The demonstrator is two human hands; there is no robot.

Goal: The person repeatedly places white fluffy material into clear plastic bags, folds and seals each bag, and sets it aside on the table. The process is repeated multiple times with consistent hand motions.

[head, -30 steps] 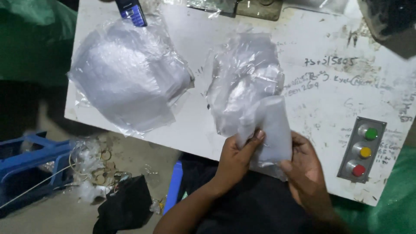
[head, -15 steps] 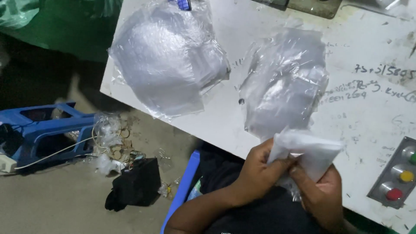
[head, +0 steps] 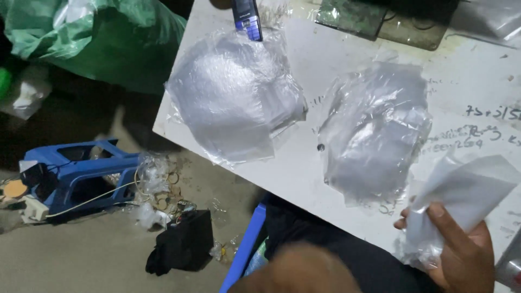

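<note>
My right hand [head: 461, 255] is at the lower right, shut on a white flat packet [head: 467, 190] with crinkled clear plastic hanging under it. My left hand [head: 304, 268] is a blurred shape at the bottom centre, away from the packet; its fingers cannot be made out. On the white table [head: 304, 157] lie two heaps of clear plastic bags: a larger one [head: 233, 97] near the left edge and another [head: 374, 135] just above my right hand.
A dark blue phone [head: 247, 19] rests at the top of the larger heap. A metal plate [head: 374, 21] lies at the table's far side. On the floor to the left are a blue plastic frame [head: 76, 173], a black object [head: 182, 244], plastic scraps and a green sack [head: 108, 38].
My left hand has let go of the packet and dropped down and left, now blurred. My right hand keeps the packet. The view has swung left, showing more floor.
</note>
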